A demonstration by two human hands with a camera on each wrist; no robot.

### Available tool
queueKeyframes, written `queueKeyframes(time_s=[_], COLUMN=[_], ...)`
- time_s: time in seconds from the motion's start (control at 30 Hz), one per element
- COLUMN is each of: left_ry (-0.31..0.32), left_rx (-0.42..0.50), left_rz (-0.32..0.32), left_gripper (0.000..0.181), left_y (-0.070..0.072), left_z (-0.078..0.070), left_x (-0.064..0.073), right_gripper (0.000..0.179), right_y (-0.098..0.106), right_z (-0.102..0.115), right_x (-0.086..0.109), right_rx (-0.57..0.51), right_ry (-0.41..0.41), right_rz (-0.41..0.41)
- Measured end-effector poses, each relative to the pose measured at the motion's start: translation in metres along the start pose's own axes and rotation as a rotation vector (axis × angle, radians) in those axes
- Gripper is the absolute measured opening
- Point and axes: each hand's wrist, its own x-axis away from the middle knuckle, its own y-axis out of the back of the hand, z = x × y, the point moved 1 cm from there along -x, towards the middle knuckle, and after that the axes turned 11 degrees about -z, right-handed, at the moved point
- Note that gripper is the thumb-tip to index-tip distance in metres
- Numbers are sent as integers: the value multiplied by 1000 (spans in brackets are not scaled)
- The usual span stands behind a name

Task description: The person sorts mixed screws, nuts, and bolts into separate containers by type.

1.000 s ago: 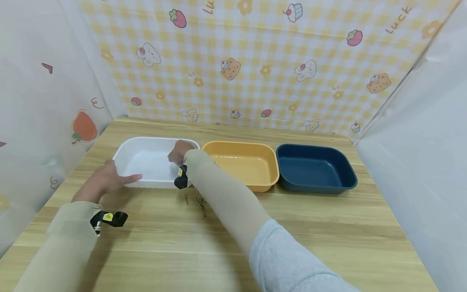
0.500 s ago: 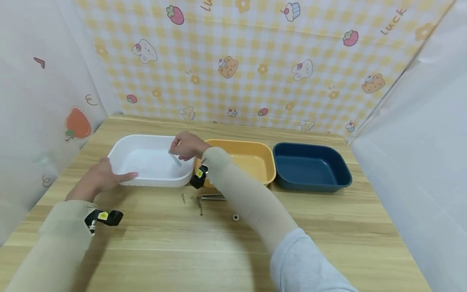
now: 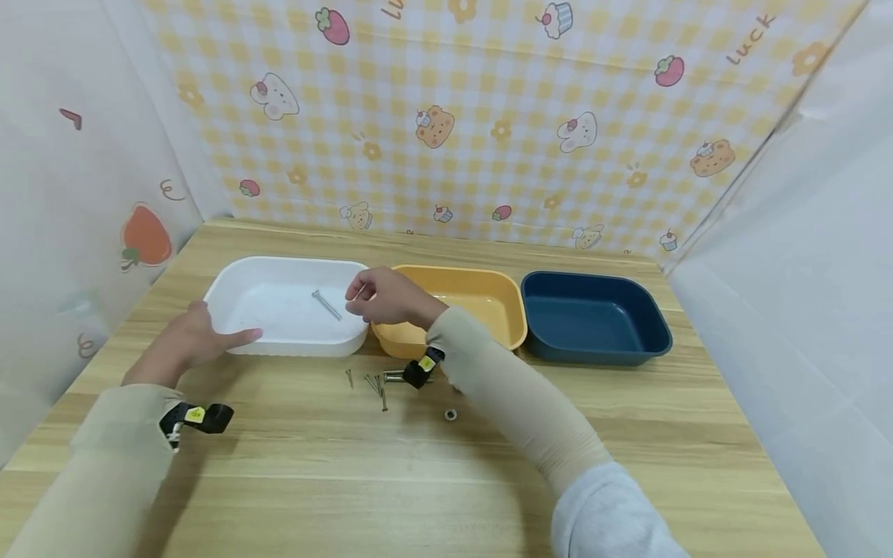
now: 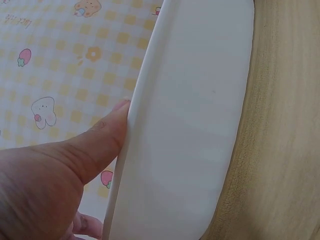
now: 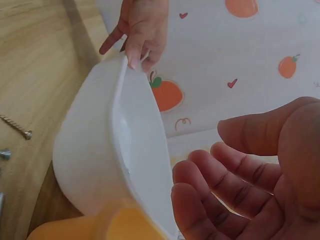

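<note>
My left hand [image 3: 191, 341] holds the near left corner of the white plastic bin [image 3: 300, 349], its thumb along the near rim. In the left wrist view the thumb [image 4: 102, 137] meets the bin's edge. A long silver bolt [image 3: 326, 304] lies on the bin's floor, toward the right end. My right hand [image 3: 387, 297] hovers over where the white and yellow bins meet, holding nothing. Its fingers are loosely bent, with a gap to the thumb in the right wrist view.
To the right stand the yellow bin [image 3: 481, 345] and a dark blue bin [image 3: 593, 355], side by side. On the table before the bins lie several small screws [image 3: 377, 385], thicker bolts [image 3: 394, 377] partly behind the right wrist camera, and a nut [image 3: 450, 415].
The right hand let go of the bolt, which now lies in the white bin, and moved right, over toward the yellow bin. The left hand stayed on the white bin.
</note>
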Motion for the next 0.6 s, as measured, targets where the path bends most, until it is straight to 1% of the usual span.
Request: queueKeyframes(time_s=[0.17,0.27,0.37,0.47,0.6], left_ry=[1,-13,-36,-45,-42], left_rx=[11,20,24,21,17], left_rz=[-9,-8,-8,-8,-8], left_gripper=[129,129,131,134,133], left_y=[0,0,0,0,0], left_z=[1,2,4,4,4], left_x=[0,0,-1,-2,-2], right_gripper=[10,10,10,11,16], right_y=[6,9,9,9,4], right_z=[-5,-11,-21,-30,-40], right_x=[21,31,40,50,63], right_rx=[-46,-64,-26,20,56], right_ry=[37,74,101,110,122], right_rz=[15,22,18,23,66])
